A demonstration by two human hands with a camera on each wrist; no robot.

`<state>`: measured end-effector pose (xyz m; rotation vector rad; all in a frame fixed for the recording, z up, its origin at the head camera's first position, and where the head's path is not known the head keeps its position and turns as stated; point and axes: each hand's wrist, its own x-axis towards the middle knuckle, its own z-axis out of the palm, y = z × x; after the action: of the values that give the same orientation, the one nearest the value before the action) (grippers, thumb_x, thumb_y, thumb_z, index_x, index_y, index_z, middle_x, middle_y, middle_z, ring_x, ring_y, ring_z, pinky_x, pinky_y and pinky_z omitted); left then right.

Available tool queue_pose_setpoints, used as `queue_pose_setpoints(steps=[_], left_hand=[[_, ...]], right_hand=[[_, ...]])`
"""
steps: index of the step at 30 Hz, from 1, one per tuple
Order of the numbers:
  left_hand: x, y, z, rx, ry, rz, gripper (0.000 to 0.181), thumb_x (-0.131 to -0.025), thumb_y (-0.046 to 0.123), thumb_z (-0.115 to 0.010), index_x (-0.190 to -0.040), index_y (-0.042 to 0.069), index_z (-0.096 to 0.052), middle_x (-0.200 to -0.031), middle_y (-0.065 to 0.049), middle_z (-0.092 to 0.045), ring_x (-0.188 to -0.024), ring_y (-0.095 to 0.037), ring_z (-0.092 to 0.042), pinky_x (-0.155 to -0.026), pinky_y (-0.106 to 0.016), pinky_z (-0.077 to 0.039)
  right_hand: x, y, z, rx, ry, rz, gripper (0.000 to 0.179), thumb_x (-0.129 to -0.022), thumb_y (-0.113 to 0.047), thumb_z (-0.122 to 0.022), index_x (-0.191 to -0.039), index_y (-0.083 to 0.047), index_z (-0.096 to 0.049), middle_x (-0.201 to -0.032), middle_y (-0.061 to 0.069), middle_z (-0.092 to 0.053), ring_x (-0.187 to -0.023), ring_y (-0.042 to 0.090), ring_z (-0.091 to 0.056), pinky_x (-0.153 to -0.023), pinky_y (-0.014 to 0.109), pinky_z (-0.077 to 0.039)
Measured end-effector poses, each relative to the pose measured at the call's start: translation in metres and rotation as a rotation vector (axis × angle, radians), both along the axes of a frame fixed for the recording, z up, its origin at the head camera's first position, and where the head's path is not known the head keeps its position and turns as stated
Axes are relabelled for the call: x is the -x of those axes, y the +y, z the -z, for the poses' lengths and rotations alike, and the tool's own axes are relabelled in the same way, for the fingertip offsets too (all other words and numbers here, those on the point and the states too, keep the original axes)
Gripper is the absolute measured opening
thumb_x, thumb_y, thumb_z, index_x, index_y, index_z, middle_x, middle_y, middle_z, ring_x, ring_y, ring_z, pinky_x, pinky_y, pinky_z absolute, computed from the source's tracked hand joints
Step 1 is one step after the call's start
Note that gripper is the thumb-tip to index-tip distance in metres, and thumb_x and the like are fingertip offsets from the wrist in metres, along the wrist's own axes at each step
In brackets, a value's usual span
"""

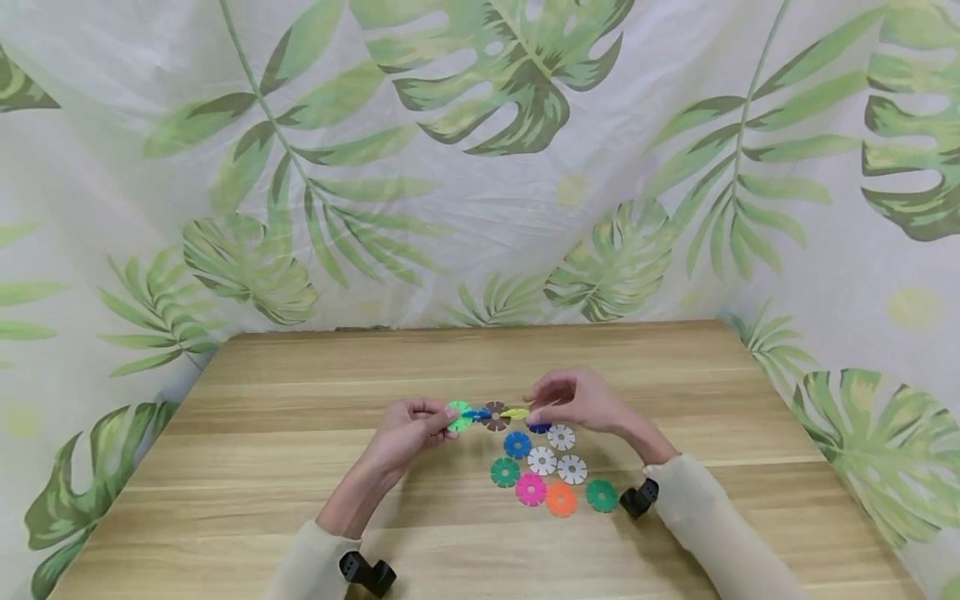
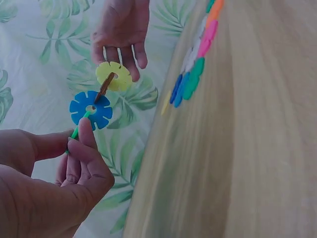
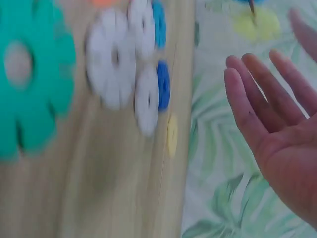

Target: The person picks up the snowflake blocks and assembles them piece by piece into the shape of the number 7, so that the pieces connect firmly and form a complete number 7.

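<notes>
My left hand [image 1: 408, 433] pinches a light green notched plastic disc [image 1: 459, 412] between thumb and fingers. Joined to it in a row above the table are a blue disc [image 2: 102, 116], a brown disc [image 1: 496, 410] and a yellow disc [image 2: 123, 82]. Neighbouring discs cross at an angle through their slots. Close to the yellow end is my right hand [image 1: 587, 402], its fingers loosely bent. In the right wrist view that hand's fingers are apart, with nothing between them and a gap to the blurred yellow disc.
Loose discs lie on the wooden table [image 1: 300, 500] below my right hand: several white ones [image 1: 572, 469], blue [image 1: 517, 444], dark blue [image 3: 163, 84], green [image 1: 505, 472], pink [image 1: 531, 490], orange [image 1: 561, 500] and yellow [image 3: 172, 136]. A leaf-patterned cloth [image 1: 480, 208] hangs behind the table.
</notes>
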<state>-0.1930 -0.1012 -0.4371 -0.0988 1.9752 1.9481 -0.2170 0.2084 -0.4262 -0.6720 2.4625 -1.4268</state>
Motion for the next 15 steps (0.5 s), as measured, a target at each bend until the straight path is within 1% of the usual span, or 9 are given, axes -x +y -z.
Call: queue_pose_setpoints(steps=[2, 3, 6, 8, 11, 15], left_hand=[[-0.001, -0.002, 0.003, 0.02, 0.006, -0.014, 0.02, -0.1, 0.006, -0.068, -0.114, -0.008, -0.063, -0.086, -0.004, -0.073, -0.077, -0.012, -0.073, -0.071, -0.02, -0.058], [-0.002, -0.003, 0.004, 0.025, 0.005, -0.018, 0.021, -0.1, 0.007, -0.068, -0.115, -0.008, -0.064, -0.086, -0.004, -0.074, -0.077, -0.012, -0.074, -0.071, -0.02, -0.059], [-0.004, -0.007, 0.008, 0.027, 0.007, -0.006, 0.023, -0.101, 0.009, -0.069, -0.116, -0.008, -0.064, -0.086, -0.003, -0.074, -0.078, -0.012, -0.074, -0.071, -0.021, -0.059], [-0.006, -0.01, 0.01, 0.025, 0.007, 0.005, 0.024, -0.101, 0.01, -0.069, -0.115, -0.008, -0.064, -0.086, -0.003, -0.075, -0.079, -0.012, -0.074, -0.071, -0.021, -0.059], [-0.007, -0.012, 0.012, 0.015, 0.007, 0.019, 0.023, -0.101, 0.01, -0.069, -0.115, -0.008, -0.064, -0.085, -0.002, -0.075, -0.079, -0.012, -0.074, -0.071, -0.02, -0.059], [-0.007, -0.011, 0.014, -0.001, 0.0, 0.019, 0.022, -0.1, 0.008, -0.069, -0.114, -0.008, -0.065, -0.086, -0.001, -0.074, -0.077, -0.01, -0.073, -0.07, -0.019, -0.058]], right_hand=[[0.01, 0.008, 0.001, -0.046, 0.025, 0.027, 0.034, -0.09, -0.027, -0.085, -0.115, -0.006, -0.076, -0.107, 0.007, -0.08, -0.096, 0.018, -0.075, -0.085, 0.027, -0.062], [0.015, 0.012, 0.003, -0.073, 0.043, 0.055, 0.035, -0.089, -0.029, -0.085, -0.115, -0.007, -0.076, -0.107, 0.006, -0.08, -0.096, 0.017, -0.074, -0.086, 0.027, -0.061], [0.028, 0.02, 0.01, -0.17, 0.086, 0.137, 0.038, -0.089, -0.034, -0.086, -0.114, -0.007, -0.077, -0.107, 0.003, -0.078, -0.099, 0.017, -0.072, -0.089, 0.031, -0.059], [0.035, 0.023, 0.014, -0.224, 0.083, 0.18, 0.04, -0.088, -0.035, -0.086, -0.114, -0.007, -0.076, -0.107, 0.004, -0.078, -0.1, 0.018, -0.071, -0.09, 0.034, -0.059], [0.046, 0.024, 0.018, -0.296, 0.054, 0.214, 0.041, -0.086, -0.036, -0.088, -0.115, -0.008, -0.076, -0.108, 0.005, -0.077, -0.1, 0.02, -0.069, -0.092, 0.038, -0.059], [0.06, 0.021, 0.024, -0.349, 0.009, 0.218, 0.04, -0.084, -0.035, -0.09, -0.114, -0.011, -0.077, -0.107, 0.006, -0.076, -0.099, 0.021, -0.067, -0.09, 0.039, -0.058]])
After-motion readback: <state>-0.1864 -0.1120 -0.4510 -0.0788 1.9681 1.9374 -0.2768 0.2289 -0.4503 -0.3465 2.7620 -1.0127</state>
